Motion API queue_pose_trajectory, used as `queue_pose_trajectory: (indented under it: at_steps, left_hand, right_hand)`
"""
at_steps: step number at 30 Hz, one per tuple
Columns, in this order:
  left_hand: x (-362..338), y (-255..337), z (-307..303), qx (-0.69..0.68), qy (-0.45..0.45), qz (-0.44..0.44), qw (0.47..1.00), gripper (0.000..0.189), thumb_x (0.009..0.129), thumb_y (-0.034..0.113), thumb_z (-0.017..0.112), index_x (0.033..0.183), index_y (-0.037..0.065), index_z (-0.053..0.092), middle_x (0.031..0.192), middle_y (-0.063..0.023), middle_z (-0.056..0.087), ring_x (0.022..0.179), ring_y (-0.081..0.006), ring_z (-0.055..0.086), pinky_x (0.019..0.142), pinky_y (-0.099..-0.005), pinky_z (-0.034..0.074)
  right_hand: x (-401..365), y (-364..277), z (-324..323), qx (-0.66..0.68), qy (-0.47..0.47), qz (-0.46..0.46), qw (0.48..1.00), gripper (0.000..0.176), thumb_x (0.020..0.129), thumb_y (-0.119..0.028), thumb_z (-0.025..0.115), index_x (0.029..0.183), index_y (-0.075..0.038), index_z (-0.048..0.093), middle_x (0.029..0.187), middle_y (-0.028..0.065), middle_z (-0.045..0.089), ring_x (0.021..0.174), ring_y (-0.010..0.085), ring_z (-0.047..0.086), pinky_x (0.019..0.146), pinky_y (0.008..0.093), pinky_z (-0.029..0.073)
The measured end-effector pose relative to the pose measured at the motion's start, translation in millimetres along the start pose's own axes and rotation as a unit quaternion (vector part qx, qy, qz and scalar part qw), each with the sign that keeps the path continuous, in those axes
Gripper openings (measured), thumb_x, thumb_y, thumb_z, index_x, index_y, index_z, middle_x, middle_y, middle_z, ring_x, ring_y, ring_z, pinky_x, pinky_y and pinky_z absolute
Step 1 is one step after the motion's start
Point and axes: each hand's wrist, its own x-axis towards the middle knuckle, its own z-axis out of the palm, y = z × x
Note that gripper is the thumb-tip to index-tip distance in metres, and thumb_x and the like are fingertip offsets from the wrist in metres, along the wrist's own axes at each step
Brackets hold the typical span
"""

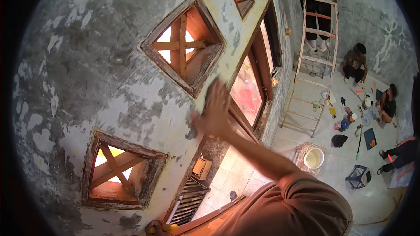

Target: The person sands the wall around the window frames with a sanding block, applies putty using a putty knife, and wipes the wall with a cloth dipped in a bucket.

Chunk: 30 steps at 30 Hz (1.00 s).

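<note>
My right hand [212,111] is flat against the patchy grey and white wall [118,78], thumb spread away from the fingers. Its fingertips are blurred; I make out no object in it. It lies between a diamond-shaped wooden-framed opening [153,54] and the tall window frame [238,67]. At the bottom edge, my left hand [156,228] is closed around a yellow object [169,227], partly cut off by the image edge. Above that hand is a second framed opening [89,170] with crossed wooden bars.
To the right, a person stands on a tall ladder [319,31]. Three more people sit or crouch near the right wall. The tiled floor holds a white bucket [313,158], a stool [358,177], a black bag [338,140] and scattered tools.
</note>
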Motion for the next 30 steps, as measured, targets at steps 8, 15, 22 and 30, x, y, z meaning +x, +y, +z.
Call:
queue_pose_trajectory:
  at_steps: [8, 15, 22, 30]
  left_hand:
    - [3.0, -22.3, -30.6, 0.034, -0.047, -0.072, 0.996, 0.007, 0.084, 0.003, 0.062, 0.082, 0.002, 0.056, 0.067, -0.0075, 0.055, 0.061, -0.0178, 0.053, 0.060, -0.0304, 0.047]
    - [-2.2, 10.8, -0.7, -0.159, -0.072, -0.034, 0.984, 0.008, 0.073, -0.008, 0.069, 0.073, -0.006, 0.061, 0.065, -0.0133, 0.060, 0.047, -0.0180, 0.051, 0.040, -0.0262, 0.040]
    - [-0.7, 8.8, -9.0, -0.097, -0.030, -0.126, 0.987, 0.009, 0.074, -0.006, 0.070, 0.076, -0.006, 0.061, 0.067, -0.0140, 0.061, 0.050, -0.0183, 0.053, 0.046, -0.0272, 0.044]
    - [12.1, -52.7, -33.3, -0.061, -0.041, 0.019, 0.997, 0.013, 0.074, -0.004, 0.072, 0.081, -0.006, 0.062, 0.070, -0.0139, 0.062, 0.058, -0.0196, 0.057, 0.054, -0.0305, 0.048]
  right_hand:
    - [103.0, 59.0, -31.4, 0.125, 0.078, 0.122, 0.982, 0.103, 0.089, -0.057, 0.049, 0.143, 0.015, -0.001, 0.154, 0.0302, -0.003, 0.143, 0.0430, -0.003, 0.118, 0.0426, 0.003]
    - [-0.1, 9.5, -23.0, 0.046, -0.095, 0.027, 0.994, 0.110, 0.084, -0.067, 0.046, 0.146, 0.011, -0.001, 0.155, 0.0276, -0.009, 0.144, 0.0413, -0.009, 0.112, 0.0618, 0.002]
    - [117.9, 67.1, -40.2, 0.215, 0.071, 0.090, 0.970, 0.112, 0.084, -0.069, 0.045, 0.145, 0.010, -0.006, 0.155, 0.0277, -0.008, 0.145, 0.0360, -0.008, 0.115, 0.0526, -0.003]
    - [-28.4, -13.4, -8.5, 0.013, -0.018, -0.048, 0.999, 0.113, 0.082, -0.067, 0.050, 0.146, 0.009, -0.004, 0.154, 0.0286, -0.006, 0.143, 0.0465, -0.005, 0.110, 0.0635, 0.001]
